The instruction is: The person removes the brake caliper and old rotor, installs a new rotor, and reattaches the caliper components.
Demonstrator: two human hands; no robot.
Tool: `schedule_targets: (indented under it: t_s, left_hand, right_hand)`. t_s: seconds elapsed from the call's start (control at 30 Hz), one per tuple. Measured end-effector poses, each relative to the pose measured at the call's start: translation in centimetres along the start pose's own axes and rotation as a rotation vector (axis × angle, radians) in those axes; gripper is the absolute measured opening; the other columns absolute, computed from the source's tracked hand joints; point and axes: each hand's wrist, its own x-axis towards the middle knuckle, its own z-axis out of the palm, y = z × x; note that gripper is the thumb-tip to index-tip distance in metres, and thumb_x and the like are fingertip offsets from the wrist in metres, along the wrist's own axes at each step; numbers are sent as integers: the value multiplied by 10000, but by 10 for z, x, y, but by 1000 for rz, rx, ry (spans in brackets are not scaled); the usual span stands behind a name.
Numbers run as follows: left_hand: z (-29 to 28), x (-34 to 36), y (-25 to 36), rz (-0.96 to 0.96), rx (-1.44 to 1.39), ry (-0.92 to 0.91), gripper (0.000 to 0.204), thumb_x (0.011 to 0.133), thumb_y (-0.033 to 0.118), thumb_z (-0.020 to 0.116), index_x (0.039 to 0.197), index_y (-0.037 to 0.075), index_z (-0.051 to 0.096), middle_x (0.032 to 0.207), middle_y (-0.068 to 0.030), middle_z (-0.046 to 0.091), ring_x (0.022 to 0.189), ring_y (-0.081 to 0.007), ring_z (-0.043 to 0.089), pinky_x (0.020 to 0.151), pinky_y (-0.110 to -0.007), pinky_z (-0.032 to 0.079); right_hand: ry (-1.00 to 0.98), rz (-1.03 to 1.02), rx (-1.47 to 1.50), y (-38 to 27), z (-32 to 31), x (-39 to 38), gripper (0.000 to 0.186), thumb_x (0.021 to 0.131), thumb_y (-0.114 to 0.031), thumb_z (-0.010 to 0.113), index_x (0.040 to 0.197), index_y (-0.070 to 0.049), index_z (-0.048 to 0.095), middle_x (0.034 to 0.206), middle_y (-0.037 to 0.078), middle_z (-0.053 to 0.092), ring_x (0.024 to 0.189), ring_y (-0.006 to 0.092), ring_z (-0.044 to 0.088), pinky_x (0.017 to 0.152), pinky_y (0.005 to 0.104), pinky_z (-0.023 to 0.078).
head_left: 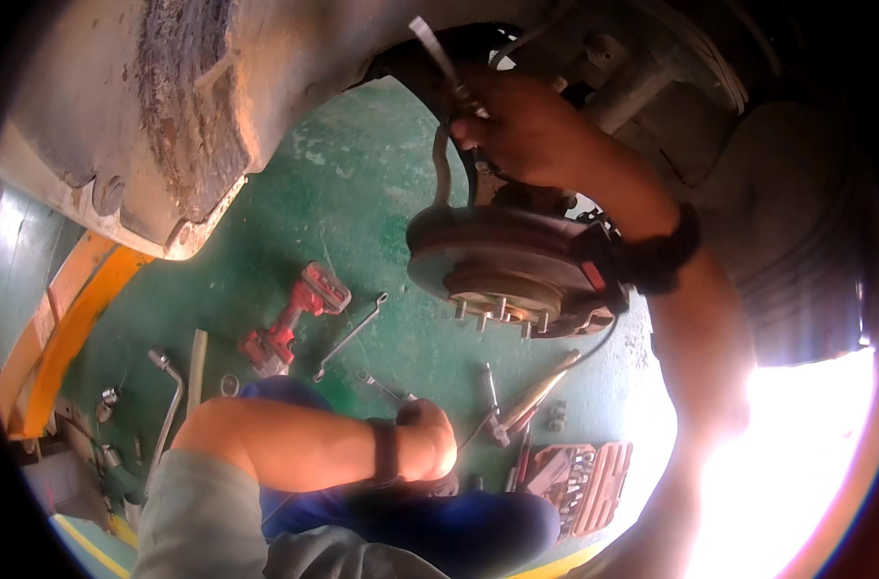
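Metal tool [432, 46], slim and bar-like, is gripped in the right hand [521, 130], the fingers curled around it near one end while the other sticks out toward the upper left. It is up under the vehicle, farther from the person than the brake disc [502, 246], whose studs [500, 311] point back toward the person. The left hand [426, 439] hangs over the lap near a small wrench [377, 385]; its fingers are too hidden to tell whether they are spread or pressed together. On the green floor [357, 159] lie a longer wrench [349, 340] and, just beside it, a red power tool [287, 326]. Farther right are a wooden handle [544, 389] and an open socket case [608, 490]. A pale, rust-stained body panel [102, 116] fills the upper left, with an orange stand [84, 328] below it
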Motion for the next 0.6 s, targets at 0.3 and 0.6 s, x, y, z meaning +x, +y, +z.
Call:
schedule_targets:
  t_s: [0.3,0.6]
  left_hand:
    - [7,8,-6,-13,94,-148,364,648,201,822,979,79,737,930,-69,683,811,-261,638,643,-441,506]
    - [5,1,-9,-47,40,-55,269,806,209,698,1069,166,735,1001,-24,702,932,-238,663,685,-451,523]
  right_hand:
    - [-244,-200,-272,73,18,-10,279,880,-154,650,1084,27,592,813,245,643,807,419,636,732,464,511]
    - [-209,-215,-399,40,11,6,334,897,-226,640,1095,41,602,905,246,648,870,415,633,750,466,513]
